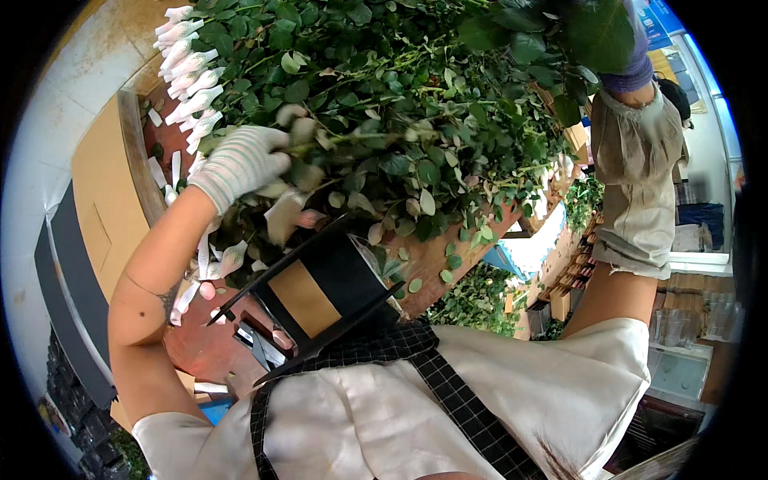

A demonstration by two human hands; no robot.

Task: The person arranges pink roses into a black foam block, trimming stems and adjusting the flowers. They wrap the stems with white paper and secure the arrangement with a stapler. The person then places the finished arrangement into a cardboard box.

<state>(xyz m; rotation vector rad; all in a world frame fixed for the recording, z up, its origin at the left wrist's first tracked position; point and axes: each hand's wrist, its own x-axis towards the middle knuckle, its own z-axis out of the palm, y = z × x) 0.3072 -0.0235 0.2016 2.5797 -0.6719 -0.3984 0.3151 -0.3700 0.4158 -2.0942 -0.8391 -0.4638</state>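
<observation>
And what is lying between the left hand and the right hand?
In the head view, a heap of leafy stems lies between the striped-gloved left hand and purple-gloved right hand.

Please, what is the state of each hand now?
Left hand: fingers curled beside blurred rose leaves; whether holding cannot be told.
Right hand: mostly hidden behind large green leaves; open or closed cannot be told.

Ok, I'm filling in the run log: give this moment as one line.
left hand: gloved, at leafy stems, grip unclear; right hand: gloved, partly hidden by leaves; nearby: white-netted flower heads, black stand
</observation>
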